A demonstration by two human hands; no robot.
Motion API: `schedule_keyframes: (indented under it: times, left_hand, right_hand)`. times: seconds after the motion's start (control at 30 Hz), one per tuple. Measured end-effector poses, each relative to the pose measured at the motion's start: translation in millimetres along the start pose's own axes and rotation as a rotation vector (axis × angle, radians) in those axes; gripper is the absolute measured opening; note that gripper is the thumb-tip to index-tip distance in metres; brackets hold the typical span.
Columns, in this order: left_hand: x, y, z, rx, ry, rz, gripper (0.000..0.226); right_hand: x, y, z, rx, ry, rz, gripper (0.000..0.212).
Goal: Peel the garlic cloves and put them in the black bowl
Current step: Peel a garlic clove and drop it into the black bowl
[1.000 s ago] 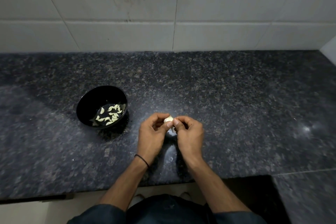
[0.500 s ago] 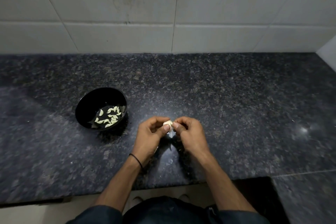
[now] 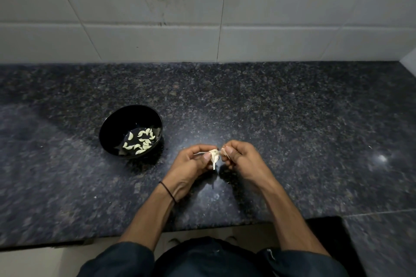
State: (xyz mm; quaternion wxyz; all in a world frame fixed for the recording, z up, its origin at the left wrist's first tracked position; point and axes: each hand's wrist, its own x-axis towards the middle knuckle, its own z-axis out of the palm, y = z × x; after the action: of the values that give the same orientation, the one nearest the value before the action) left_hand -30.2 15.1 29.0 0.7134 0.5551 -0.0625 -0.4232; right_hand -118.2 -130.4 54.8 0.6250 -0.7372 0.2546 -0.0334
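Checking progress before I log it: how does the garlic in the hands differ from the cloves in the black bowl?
The held garlic wears papery skin; the bowl cloves look bare. The held garlic is one piece, gripped by the left hand above the counter while the right hand pinches a skin scrap; the bowl cloves are many, loose in the black bowl. Both are pale.

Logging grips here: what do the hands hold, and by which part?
Left hand pinches the garlic clove by its upper end, tip hanging down; right hand pinches loose skin beside it.
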Motion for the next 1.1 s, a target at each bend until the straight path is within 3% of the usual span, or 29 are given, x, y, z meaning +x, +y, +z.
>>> schedule_keyframes:
  times: [0.23, 0.53, 0.7, 0.83, 0.93, 1.1]
  left_hand:
    - [4, 3, -9, -0.023, 0.092, 0.029, 0.017]
    - [47, 4, -18, 0.693, 0.337, 0.317, 0.02]
    - [57, -1, -21, 0.962, 0.296, 0.423, 0.023]
    - [60, -6, -28, 0.97, 0.279, 0.443, 0.03]
    - [60, -8, -30, 0.851, 0.312, 0.406, 0.037]
    - [38, -6, -24, 0.836, 0.482, 0.507, 0.036]
  right_hand:
    - [3, -1, -5, 0.038, 0.079, -0.012, 0.024]
    - [-2, 2, 12, 0.163, 0.189, 0.023, 0.012]
    - [-4, 0, 15, 0.204, 0.16, 0.016, 0.026]
    - [-5, 1, 16, 0.241, 0.169, 0.018, 0.022]
    - [-4, 1, 17, 0.294, 0.18, 0.042, 0.017]
    - [-5, -2, 19, 0.365, 0.217, 0.055, 0.011]
